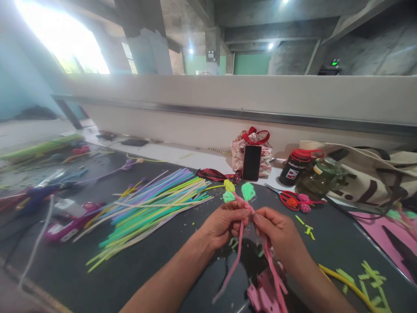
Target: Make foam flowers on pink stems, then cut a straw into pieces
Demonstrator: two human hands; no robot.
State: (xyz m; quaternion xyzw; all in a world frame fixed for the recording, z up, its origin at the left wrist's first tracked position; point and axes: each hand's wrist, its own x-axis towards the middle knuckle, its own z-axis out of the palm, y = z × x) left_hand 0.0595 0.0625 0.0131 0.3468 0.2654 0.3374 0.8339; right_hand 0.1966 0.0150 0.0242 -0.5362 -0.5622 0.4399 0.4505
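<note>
Pink pipe cleaners, several, partly twisted together: held above the table, between the fingertips of both hands. The long axis of the twisted part is slanted from about eleven to five o'clock. At its upper end, a yellow tuft is set at eleven o'clock and a green tuft at twelve. One loose strand is trailed toward seven o'clock, the others toward five.

Left hand: closed in a pinch on the pink twist, placed nearer the yellow tuft. Right hand: likewise closed in a pinch, just beside the left fingertips, placed nearer the tails at five o'clock. How firmly the strands are gripped cannot be told.

Around the hands: loose coloured pipe cleaners, laid in a heap at nine o'clock; phone, propped upright at twelve; scissors, red-handled, laid at two; yellow-green offcuts, scattered at four.
</note>
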